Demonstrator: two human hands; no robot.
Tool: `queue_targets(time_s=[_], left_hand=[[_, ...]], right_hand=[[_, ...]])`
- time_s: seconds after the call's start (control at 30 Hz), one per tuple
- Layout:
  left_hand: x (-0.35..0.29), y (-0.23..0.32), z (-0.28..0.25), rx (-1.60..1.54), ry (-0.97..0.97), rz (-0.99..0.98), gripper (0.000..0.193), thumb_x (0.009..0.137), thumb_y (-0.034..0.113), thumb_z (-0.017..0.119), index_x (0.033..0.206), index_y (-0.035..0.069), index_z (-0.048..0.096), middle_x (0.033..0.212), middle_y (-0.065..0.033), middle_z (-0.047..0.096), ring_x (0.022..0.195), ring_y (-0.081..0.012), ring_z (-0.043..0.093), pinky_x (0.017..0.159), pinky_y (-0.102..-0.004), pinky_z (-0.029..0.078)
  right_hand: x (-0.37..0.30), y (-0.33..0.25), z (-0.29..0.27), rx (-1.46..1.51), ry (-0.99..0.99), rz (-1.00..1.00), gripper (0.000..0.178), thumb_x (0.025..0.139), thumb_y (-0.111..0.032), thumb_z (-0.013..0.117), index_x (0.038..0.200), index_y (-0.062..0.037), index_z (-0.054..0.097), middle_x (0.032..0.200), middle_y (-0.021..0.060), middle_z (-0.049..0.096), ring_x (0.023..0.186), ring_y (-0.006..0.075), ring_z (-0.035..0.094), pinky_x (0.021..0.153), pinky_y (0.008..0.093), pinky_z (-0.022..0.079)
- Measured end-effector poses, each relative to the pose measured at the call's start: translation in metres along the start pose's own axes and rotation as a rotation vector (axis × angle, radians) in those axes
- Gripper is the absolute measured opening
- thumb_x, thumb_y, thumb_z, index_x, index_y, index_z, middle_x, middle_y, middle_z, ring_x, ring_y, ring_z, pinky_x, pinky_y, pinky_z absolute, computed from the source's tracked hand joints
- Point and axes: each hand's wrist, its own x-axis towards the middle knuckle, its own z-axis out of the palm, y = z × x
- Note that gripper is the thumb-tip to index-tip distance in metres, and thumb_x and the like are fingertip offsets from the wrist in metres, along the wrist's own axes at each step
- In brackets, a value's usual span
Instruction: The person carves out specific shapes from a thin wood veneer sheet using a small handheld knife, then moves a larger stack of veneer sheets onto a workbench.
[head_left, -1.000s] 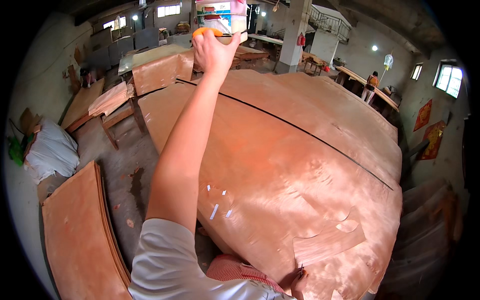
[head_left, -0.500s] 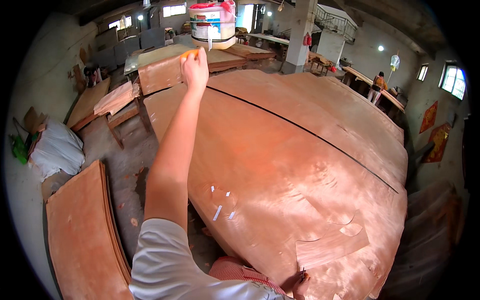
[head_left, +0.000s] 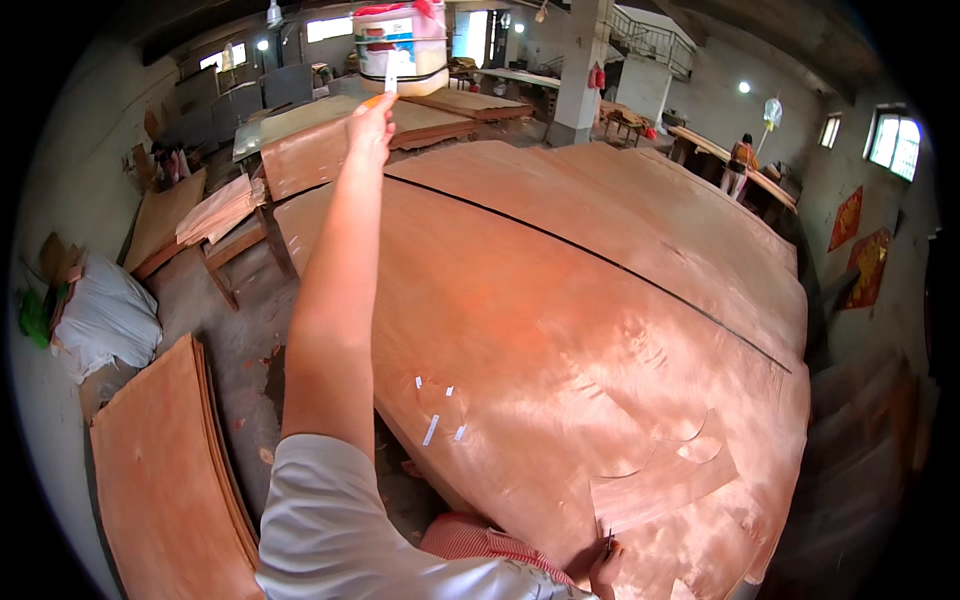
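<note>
My left hand (head_left: 370,130) is raised at the end of an outstretched arm, its fingertips closed at the lower end of a white tape strip (head_left: 391,72). The strip hangs down the front of a plastic tub (head_left: 410,40) with a red top and dark bands. Something orange (head_left: 377,101) shows at the fingers, mostly hidden. Low at the front, my right hand (head_left: 605,568) grips a thin dark tool (head_left: 609,540), its kind too small to tell. That hand rests by a cut veneer piece (head_left: 655,492) on the large veneer sheet (head_left: 500,300). Short white strips (head_left: 430,430) lie on the sheet.
A long black strip (head_left: 590,252) crosses the sheet. Stacked veneer (head_left: 165,480) stands at the left, with a white sack (head_left: 108,310) behind it. More stacks (head_left: 300,155) lie beyond the sheet. Another person (head_left: 738,165) stands at a far bench at the right.
My left hand has come up to the white strip's lower end, which hung apart from the fingers before. The whole view has shifted slightly. My right hand stays by the cut piece.
</note>
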Motion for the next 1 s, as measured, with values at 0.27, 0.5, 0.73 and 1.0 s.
queue_targets(time_s=[0.27, 0.5, 0.73, 1.0], left_hand=[[-0.015, -0.056, -0.069, 0.355, 0.049, 0.06, 0.018, 0.08, 0.023, 0.064, 0.084, 0.007, 0.058, 0.061, 0.0037, 0.048, 0.047, -0.0063, 0.037, 0.042, -0.0223, 0.031], [-0.067, -0.121, -0.129, 0.187, 0.023, -0.233, 0.023, 0.079, 0.029, 0.067, 0.09, 0.011, 0.057, 0.074, 0.0025, 0.057, 0.059, -0.0049, 0.047, 0.049, -0.0185, 0.038], [-0.076, -0.13, -0.171, -0.106, -0.074, -0.6, 0.038, 0.084, 0.046, 0.054, 0.1, 0.012, 0.058, 0.093, -0.0051, 0.063, 0.077, -0.0124, 0.057, 0.064, -0.0206, 0.046], [-0.051, -0.146, -0.201, 0.099, 0.118, -0.615, 0.033, 0.078, 0.037, 0.065, 0.098, 0.012, 0.059, 0.094, -0.0069, 0.06, 0.079, -0.0165, 0.059, 0.065, -0.0248, 0.052]], right_hand=[[0.0, -0.017, -0.005, 0.054, -0.045, 0.126, 0.024, 0.081, -0.007, 0.046, 0.104, 0.0007, 0.051, 0.095, 0.0204, 0.05, 0.086, 0.0363, 0.053, 0.073, 0.0402, 0.045], [0.001, -0.004, -0.003, 0.103, -0.057, 0.094, 0.024, 0.08, -0.003, 0.046, 0.103, 0.0015, 0.05, 0.096, 0.0201, 0.049, 0.086, 0.0357, 0.053, 0.074, 0.0393, 0.045], [0.002, -0.007, -0.007, 0.031, -0.08, 0.094, 0.025, 0.08, -0.004, 0.045, 0.104, 0.0018, 0.049, 0.098, 0.0208, 0.049, 0.088, 0.0368, 0.052, 0.075, 0.0402, 0.044], [0.0, -0.001, -0.001, -0.003, -0.025, 0.042, 0.025, 0.08, -0.005, 0.046, 0.104, -0.0005, 0.051, 0.098, 0.0202, 0.052, 0.085, 0.0368, 0.055, 0.072, 0.041, 0.046]])
